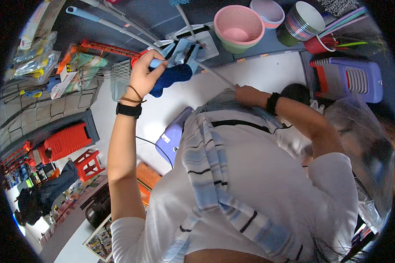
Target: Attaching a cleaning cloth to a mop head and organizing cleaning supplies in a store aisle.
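Ahead of me, my left hand (147,72) is closed around a light-blue plastic part at the head of a mop-like tool (183,51). Dark navy fabric (173,79) hangs just below that part, beside my fingers. A pale grey pole (217,75) slants from near the tool's head down toward my waist. My right hand (250,95) is wrapped around the pole's near end, close to my body. Where the pole meets the head is partly hidden by the blue plastic and fabric.
Pink and green baskets (239,30), stacked buckets (300,24) and long-handled tools (105,22) line the far shelf. A purple plastic item (360,79) stands at right. A purple box (173,136) sits on the floor; a red stool (88,164) and a person (48,193) are left.
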The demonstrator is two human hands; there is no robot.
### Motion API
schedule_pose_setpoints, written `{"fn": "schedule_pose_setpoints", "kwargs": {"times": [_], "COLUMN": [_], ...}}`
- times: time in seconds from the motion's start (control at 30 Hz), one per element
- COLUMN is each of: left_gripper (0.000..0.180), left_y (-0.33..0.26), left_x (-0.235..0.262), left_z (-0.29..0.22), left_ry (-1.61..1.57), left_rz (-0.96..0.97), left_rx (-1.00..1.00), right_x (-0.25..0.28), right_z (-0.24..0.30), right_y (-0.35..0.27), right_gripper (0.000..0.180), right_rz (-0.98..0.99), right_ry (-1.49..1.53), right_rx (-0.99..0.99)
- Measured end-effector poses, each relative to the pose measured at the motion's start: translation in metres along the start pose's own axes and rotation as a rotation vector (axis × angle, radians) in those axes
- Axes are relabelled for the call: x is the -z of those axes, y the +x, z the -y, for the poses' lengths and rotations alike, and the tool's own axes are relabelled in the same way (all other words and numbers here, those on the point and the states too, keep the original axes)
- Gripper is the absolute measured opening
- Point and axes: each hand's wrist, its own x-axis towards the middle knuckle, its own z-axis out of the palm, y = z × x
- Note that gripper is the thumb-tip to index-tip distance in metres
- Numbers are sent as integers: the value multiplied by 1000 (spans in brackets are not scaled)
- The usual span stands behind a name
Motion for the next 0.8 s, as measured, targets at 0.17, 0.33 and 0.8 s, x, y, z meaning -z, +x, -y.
{"fn": "schedule_pose_setpoints", "kwargs": {"times": [0.17,0.33,0.8], "left_gripper": [9,12,12], "left_y": [-1,-4,-10], "left_x": [6,9,-5], "left_z": [6,7,1], "left_ry": [17,-29,-19], "left_rz": [-30,-32,-77], "left_rx": [10,98,52], "right_x": [-32,0,-37], "right_z": [-36,-29,-11], "right_y": [-60,-94,-4], "right_gripper": [40,47,43], "right_rz": [39,15,-110], "right_ry": [98,311,58], "right_rx": [-255,-432,-151]}}
